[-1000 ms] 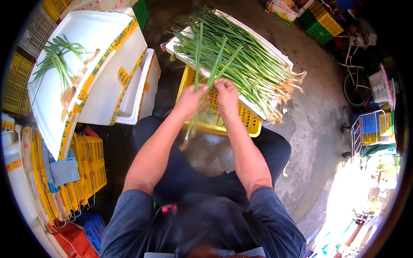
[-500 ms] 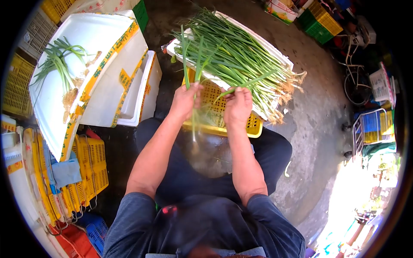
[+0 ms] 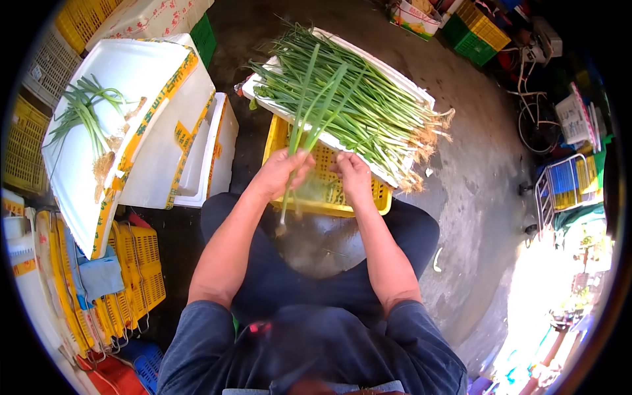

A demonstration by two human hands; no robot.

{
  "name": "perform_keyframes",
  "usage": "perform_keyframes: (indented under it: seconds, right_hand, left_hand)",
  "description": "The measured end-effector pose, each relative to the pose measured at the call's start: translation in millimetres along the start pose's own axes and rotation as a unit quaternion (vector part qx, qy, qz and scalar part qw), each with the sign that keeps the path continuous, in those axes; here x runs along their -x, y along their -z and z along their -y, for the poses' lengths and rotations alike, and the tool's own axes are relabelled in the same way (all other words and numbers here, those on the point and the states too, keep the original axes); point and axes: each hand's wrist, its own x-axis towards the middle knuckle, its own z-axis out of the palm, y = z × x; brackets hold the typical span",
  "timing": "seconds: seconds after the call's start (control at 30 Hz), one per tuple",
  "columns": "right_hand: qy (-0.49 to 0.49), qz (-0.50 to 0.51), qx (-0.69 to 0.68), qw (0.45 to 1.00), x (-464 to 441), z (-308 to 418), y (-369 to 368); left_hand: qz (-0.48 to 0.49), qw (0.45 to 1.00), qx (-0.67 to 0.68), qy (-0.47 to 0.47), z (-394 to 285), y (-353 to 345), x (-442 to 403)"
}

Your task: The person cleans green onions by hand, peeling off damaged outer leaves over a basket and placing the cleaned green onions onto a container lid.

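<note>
My left hand [image 3: 288,172] is closed around a green onion [image 3: 308,125], whose long leaves point up and away and whose white root end hangs below the fist. Beside it, my right hand [image 3: 353,176] has its fingers curled and pinched; whatever is in them is hidden. Both hands are over a yellow plastic crate [image 3: 273,135] between my knees. Past the crate's far side, a pile of green onions [image 3: 355,92] fills a white foam tray [image 3: 421,93], with brown roots at the right end.
To the left, a small bunch of green onions [image 3: 89,108] lies on a white foam lid [image 3: 125,59] among foam boxes [image 3: 155,145]. Yellow crates [image 3: 141,263] stand nearer on that side. A metal trolley [image 3: 559,187] and a bicycle wheel [image 3: 538,125] are at the right.
The right hand has drawn away from the leaf it was pinching. In the left hand, the green onion's leaves now lean right. The whole view has shifted slightly.
</note>
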Motion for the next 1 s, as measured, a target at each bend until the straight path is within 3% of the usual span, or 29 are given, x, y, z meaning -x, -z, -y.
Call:
perform_keyframes:
  seconds: [0.13,0.23,0.27,0.37,0.67,0.93,1.0]
  right_hand:
    - [0.118,-0.084,-0.014,0.989,-20.4,61.5,-5.1]
    - [0.224,-0.073,0.079,0.969,-44.2,37.5,3.7]
    - [0.224,-0.027,0.031,0.974,-46.3,29.6,7.9]
    - [0.17,0.005,0.23,0.958,-31.6,38.1,42.4]
    - [0.28,-0.026,0.409,0.868,1.0,51.8,144.1]
    - [0.292,-0.046,0.419,0.858,-1.7,58.1,142.9]
    - [0.224,-0.11,0.361,0.899,-15.2,45.1,143.9]
  left_hand:
    - [0.051,0.998,-0.027,0.04,1.5,1.1,3.6]
    - [0.074,0.995,-0.02,0.064,-1.2,2.6,5.4]
    - [0.078,0.994,-0.014,0.072,-2.4,3.8,5.9]
    - [0.05,0.997,-0.003,0.051,-13.7,4.7,11.9]
    - [0.016,0.999,0.003,0.036,-22.8,13.7,9.2]
    - [-0.015,1.0,0.021,0.008,-33.1,18.1,17.7]
    - [-0.001,1.0,-0.011,0.019,-32.6,20.1,16.4]
